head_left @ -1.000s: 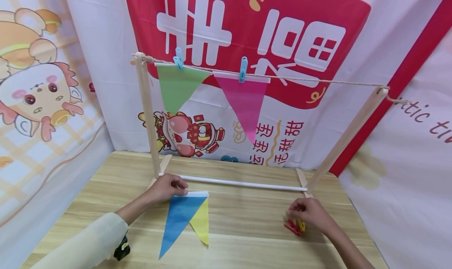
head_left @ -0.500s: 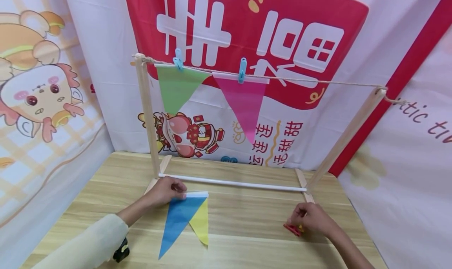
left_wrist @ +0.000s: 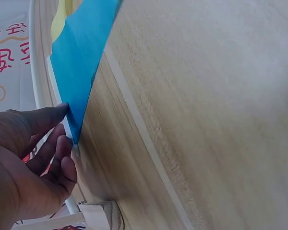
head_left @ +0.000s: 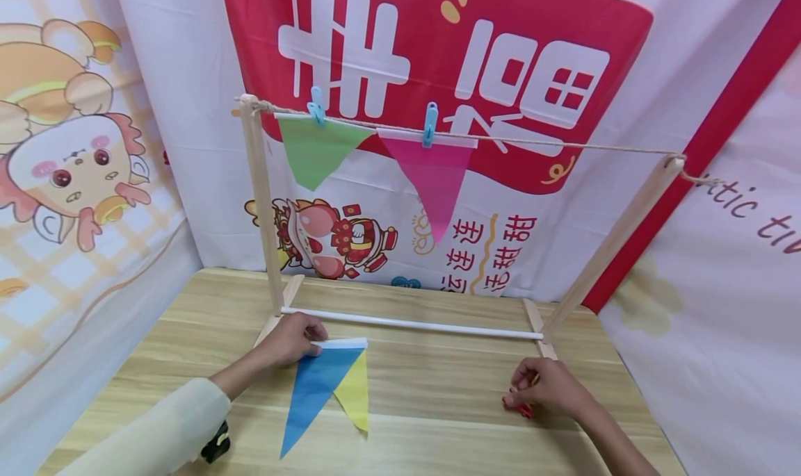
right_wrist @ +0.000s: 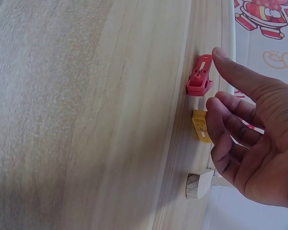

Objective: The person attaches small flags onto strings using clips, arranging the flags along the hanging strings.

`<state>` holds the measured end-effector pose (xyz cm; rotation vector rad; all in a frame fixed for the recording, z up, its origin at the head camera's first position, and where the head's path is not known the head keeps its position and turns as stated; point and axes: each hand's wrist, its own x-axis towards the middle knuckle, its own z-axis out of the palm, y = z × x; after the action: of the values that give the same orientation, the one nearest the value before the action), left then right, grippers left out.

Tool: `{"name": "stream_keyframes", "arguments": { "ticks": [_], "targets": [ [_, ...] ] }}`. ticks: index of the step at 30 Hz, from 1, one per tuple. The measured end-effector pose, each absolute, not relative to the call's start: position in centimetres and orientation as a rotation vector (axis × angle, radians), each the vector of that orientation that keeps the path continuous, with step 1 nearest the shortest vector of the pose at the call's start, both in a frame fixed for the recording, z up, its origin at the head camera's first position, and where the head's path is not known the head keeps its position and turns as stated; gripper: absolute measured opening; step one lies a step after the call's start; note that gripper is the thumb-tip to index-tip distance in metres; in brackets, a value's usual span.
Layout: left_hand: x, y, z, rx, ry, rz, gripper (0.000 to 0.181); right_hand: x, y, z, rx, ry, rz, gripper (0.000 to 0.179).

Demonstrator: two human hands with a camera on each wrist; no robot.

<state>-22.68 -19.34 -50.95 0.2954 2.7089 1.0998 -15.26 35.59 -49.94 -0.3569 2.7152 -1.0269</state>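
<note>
In the head view my left hand [head_left: 289,340] pinches the white-banded top corner of a blue pennant [head_left: 322,382] lying on the table, with thumb over the band in the left wrist view. A yellow pennant [head_left: 355,396] lies partly hidden beneath the blue one. My right hand [head_left: 552,387] is low over the table at the right, thumb and fingers apart. Its thumb tip is beside a red clothespin [right_wrist: 200,76], and its forefinger overlaps a yellow clothespin [right_wrist: 200,127] in the right wrist view. Nothing is held between these fingers.
A twine line [head_left: 563,144] runs between two wooden posts [head_left: 263,212]. Light-blue clothespins [head_left: 430,125] hold a green pennant [head_left: 319,149] and a pink pennant [head_left: 432,170] on it. A white rod [head_left: 407,324] joins the post bases. A black object [head_left: 216,442] sits near my left sleeve.
My right hand has come down over the clothespins and its fingers now cover most of them. My left hand and the blue pennant have shifted slightly left. The hanging pennants' lower tips look different.
</note>
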Motion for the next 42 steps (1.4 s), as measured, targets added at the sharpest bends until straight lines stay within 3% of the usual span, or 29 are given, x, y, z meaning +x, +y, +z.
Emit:
{"name": "stream_keyframes", "arguments": {
  "ticks": [13, 42],
  "targets": [
    [-22.9, -19.0, -50.2, 0.288, 2.771, 0.923, 0.014, -15.4, 35.0, -50.3, -0.417, 2.71, -1.008, 0.039],
    [-23.5, -19.4, -49.6, 0.463, 2.691, 0.934, 0.009, -16.4, 33.7, -49.6, -0.518, 2.716, -0.916, 0.024]
  ]
}}
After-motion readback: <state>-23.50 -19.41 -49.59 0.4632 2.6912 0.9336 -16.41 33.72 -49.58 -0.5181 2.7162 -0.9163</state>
